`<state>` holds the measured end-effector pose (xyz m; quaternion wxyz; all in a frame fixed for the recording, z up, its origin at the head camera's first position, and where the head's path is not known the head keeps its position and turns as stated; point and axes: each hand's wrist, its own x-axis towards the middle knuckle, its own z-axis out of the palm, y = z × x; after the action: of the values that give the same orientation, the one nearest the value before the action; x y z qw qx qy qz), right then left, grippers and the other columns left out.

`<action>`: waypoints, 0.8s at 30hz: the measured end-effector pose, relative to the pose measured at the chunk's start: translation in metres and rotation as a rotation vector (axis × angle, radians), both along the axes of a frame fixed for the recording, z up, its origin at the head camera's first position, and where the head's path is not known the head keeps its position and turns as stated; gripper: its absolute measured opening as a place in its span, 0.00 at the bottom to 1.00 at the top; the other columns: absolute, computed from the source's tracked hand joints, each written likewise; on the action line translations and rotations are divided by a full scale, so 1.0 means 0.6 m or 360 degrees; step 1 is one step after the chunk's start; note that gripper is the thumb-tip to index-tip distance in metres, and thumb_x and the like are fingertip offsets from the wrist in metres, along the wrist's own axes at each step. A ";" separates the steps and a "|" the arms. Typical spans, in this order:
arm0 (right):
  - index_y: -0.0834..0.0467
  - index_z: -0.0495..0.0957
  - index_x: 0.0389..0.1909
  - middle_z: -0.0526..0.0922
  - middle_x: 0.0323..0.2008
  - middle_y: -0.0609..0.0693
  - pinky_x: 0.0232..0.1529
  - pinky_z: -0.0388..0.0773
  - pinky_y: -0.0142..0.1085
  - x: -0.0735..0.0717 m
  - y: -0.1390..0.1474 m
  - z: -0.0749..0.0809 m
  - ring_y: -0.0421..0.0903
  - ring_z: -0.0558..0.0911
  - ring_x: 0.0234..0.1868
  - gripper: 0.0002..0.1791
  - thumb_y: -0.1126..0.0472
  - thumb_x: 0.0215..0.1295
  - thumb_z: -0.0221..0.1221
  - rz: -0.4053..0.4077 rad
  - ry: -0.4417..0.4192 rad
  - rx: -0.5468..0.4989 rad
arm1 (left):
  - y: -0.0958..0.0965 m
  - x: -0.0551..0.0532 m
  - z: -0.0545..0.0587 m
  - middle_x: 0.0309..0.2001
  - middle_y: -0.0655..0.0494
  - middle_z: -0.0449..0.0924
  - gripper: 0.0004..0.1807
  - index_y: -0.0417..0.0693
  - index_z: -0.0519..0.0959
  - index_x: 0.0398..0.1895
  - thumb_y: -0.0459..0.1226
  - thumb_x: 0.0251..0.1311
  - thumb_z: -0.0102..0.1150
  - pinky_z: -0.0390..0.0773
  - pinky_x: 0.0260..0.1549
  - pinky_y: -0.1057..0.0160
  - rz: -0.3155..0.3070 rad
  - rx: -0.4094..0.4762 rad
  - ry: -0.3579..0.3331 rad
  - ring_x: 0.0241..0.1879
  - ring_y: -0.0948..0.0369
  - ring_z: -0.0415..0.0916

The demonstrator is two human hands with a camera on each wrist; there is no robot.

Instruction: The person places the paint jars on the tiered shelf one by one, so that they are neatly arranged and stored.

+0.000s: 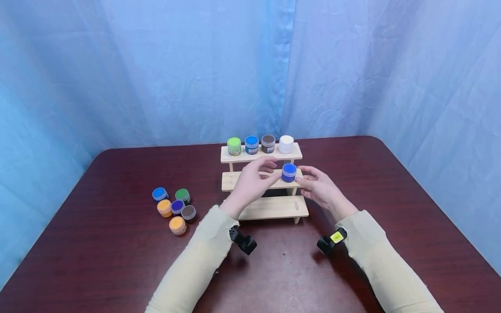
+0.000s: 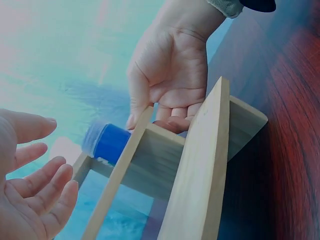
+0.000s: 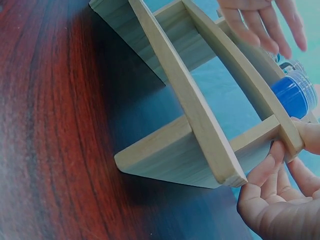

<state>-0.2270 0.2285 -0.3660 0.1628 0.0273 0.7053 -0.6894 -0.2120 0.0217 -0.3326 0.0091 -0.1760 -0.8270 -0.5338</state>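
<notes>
A blue-lidded paint jar (image 1: 288, 173) stands near the right end of the middle step of a three-step wooden display rack (image 1: 270, 208). My left hand (image 1: 254, 180) hovers left of this jar, fingers spread and loosely bent, with a gap to it in the left wrist view. At the right end of the middle step is my right hand (image 1: 321, 189). Its thumb (image 3: 309, 134) lies at the step's top beside the jar, while the other fingers curl below the board, so the hand pinches the step's end.
Along the top step stand a light green jar (image 1: 234, 147), a blue jar (image 1: 252, 145), a dark brown jar (image 1: 268, 144) and a white jar (image 1: 286, 144). Several more paint jars (image 1: 178, 226) cluster on the dark table (image 1: 117, 261) left of the rack. Blue curtains (image 1: 195, 78) hang behind.
</notes>
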 end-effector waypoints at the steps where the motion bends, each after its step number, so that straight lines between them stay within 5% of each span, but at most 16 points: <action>1: 0.60 0.51 0.69 0.72 0.37 0.44 0.37 0.76 0.27 0.000 0.000 0.000 0.34 0.75 0.34 0.32 0.64 0.67 0.51 -0.0001 0.0000 0.0001 | -0.004 0.002 0.002 0.50 0.46 0.78 0.22 0.45 0.72 0.56 0.38 0.59 0.60 0.79 0.49 0.60 0.0002 -0.0001 0.0007 0.48 0.55 0.77; 24: 0.58 0.52 0.69 0.73 0.38 0.44 0.36 0.76 0.26 -0.005 0.001 0.000 0.35 0.75 0.33 0.32 0.63 0.66 0.52 0.0004 0.0009 0.0084 | -0.096 0.065 0.029 0.50 0.50 0.77 0.20 0.49 0.74 0.55 0.38 0.59 0.59 0.79 0.49 0.56 0.0070 -0.0005 0.0108 0.48 0.58 0.76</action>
<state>-0.2300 0.2290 -0.3659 0.1608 0.0289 0.7238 -0.6704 -0.1732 -0.0359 -0.3153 0.0486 -0.1759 -0.8308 -0.5258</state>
